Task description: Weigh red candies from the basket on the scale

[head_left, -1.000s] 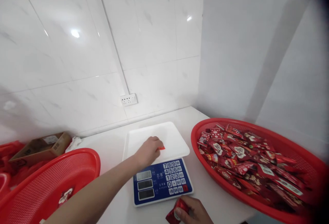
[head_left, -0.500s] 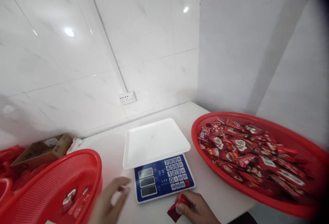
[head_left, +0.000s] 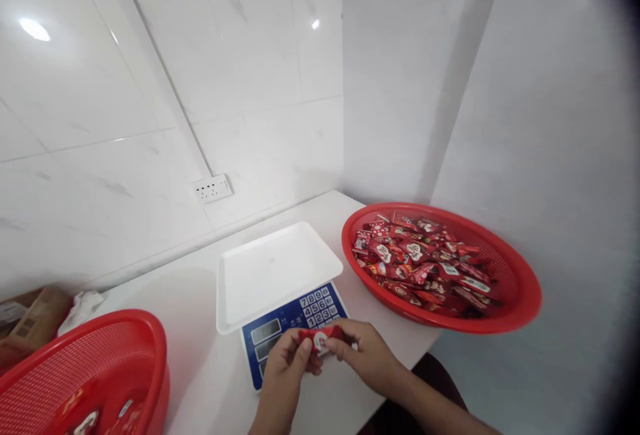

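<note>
A small red wrapped candy packet [head_left: 321, 340] with a pale round label is held between both hands, over the near edge of the digital scale [head_left: 295, 320]. My left hand [head_left: 287, 368] grips its left end with thumb and fingers. At the right end, my right hand [head_left: 367, 358] pinches the wrapper. Beyond the blue keypad lies the scale's white tray [head_left: 277, 275], with nothing on it. Part of the display and the lower keys are hidden by my hands.
To the right, a red plastic basket [head_left: 520, 288] holds many red candy packets [head_left: 415, 255]. Another red basket [head_left: 150, 335] at the lower left has a few packets inside. A cardboard box [head_left: 37, 322] stands behind it. The tiled wall carries a socket [head_left: 212, 188].
My left hand has come across to the right and taken the packet's other end. The right hand has raised the packet toward the scale. The camera view has turned to the right.
</note>
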`<state>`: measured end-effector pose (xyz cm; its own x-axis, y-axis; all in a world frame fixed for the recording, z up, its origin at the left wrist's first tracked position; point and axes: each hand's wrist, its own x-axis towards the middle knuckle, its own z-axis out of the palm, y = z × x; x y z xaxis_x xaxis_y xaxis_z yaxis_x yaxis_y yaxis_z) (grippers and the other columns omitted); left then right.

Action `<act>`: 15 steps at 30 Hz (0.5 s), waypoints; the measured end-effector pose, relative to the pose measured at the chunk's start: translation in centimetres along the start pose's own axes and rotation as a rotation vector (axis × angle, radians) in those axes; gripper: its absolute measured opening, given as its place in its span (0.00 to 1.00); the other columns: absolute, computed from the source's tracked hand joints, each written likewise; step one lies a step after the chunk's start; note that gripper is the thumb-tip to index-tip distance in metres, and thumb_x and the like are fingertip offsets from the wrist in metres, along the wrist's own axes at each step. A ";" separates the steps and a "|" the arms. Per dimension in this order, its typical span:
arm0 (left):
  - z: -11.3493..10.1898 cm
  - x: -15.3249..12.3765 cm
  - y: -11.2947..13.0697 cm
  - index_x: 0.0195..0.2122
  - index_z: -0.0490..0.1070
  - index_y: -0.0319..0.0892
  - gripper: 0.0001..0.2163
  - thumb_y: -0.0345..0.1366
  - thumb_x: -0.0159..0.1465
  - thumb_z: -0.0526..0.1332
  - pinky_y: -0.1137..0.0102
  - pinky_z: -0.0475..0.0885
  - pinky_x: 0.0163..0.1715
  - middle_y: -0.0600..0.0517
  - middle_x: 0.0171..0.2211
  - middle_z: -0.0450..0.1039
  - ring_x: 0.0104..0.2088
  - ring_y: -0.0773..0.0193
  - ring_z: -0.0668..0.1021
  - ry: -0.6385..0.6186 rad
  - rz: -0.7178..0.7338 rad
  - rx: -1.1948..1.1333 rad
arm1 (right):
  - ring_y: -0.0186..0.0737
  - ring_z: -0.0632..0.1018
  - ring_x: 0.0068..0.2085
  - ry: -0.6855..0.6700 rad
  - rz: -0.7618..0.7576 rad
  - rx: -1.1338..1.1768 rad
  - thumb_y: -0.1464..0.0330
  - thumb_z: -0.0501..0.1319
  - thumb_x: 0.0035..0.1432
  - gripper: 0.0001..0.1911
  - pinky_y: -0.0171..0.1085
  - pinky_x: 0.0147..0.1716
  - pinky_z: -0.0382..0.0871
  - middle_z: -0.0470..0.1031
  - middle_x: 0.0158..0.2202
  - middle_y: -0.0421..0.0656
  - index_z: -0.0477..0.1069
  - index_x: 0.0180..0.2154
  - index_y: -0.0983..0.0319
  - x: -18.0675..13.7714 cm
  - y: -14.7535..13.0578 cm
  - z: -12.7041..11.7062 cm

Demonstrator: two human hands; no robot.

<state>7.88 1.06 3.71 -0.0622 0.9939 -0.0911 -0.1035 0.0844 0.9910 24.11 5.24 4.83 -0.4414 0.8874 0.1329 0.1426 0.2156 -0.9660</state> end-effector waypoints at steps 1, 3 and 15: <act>-0.3 0.0 -0.2 0.34 0.71 0.43 0.17 0.52 0.54 0.63 0.73 0.69 0.27 0.55 0.25 0.72 0.24 0.68 0.73 0.034 0.002 -0.032 | 0.34 0.70 0.27 0.019 -0.005 -0.013 0.57 0.58 0.55 0.16 0.33 0.27 0.63 0.71 0.24 0.39 0.73 0.31 0.64 0.9 -0.7 -0.1; -0.9 0.2 -0.9 0.35 0.70 0.43 0.18 0.52 0.53 0.63 0.74 0.68 0.25 0.55 0.25 0.72 0.24 0.69 0.73 0.097 0.003 -0.081 | 0.34 0.69 0.26 0.070 -0.012 -0.022 0.57 0.57 0.56 0.16 0.32 0.26 0.63 0.69 0.23 0.38 0.72 0.30 0.64 3.0 -2.2 0.0; -0.8 0.7 -2.3 0.28 0.72 0.41 0.22 0.56 0.45 0.66 0.72 0.66 0.19 0.53 0.19 0.72 0.19 0.66 0.72 0.068 -0.001 -0.068 | 0.47 0.61 0.60 0.145 -0.123 -0.691 0.66 0.60 0.53 0.33 0.47 0.58 0.54 0.59 0.61 0.49 0.55 0.60 0.61 8.1 -4.7 -6.7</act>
<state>7.30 1.49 1.28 -0.1294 0.9865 -0.1005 -0.1704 0.0778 0.9823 25.83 14.22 11.90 -0.3747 0.8751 0.3062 0.6490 0.4834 -0.5875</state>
